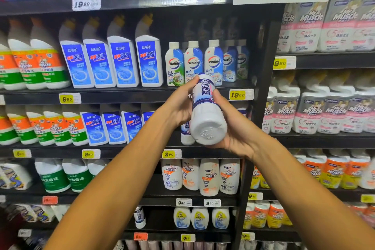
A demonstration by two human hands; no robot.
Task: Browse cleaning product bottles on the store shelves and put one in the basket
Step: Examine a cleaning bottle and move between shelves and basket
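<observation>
I hold a white cleaning bottle (pixel 207 113) with a blue and pink label up in front of the shelves, tilted so its round base faces me. My left hand (pixel 179 103) grips its left side, thumb up near the neck. My right hand (pixel 233 126) wraps its right side and cups it from below. Another bottle of the same kind (pixel 185 134) stands on the shelf right behind it. No basket is in view.
Black store shelves (pixel 129 95) hold rows of bottles: blue-labelled toilet cleaners (pixel 123 63), Walch bottles (pixel 193 61), orange and green Mr Muscle bottles (pixel 46 63), white Mr Muscle bottles (pixel 209 176). A second shelf unit (pixel 324 140) on the right carries Mr Muscle packs. Yellow price tags (pixel 237 94) line the edges.
</observation>
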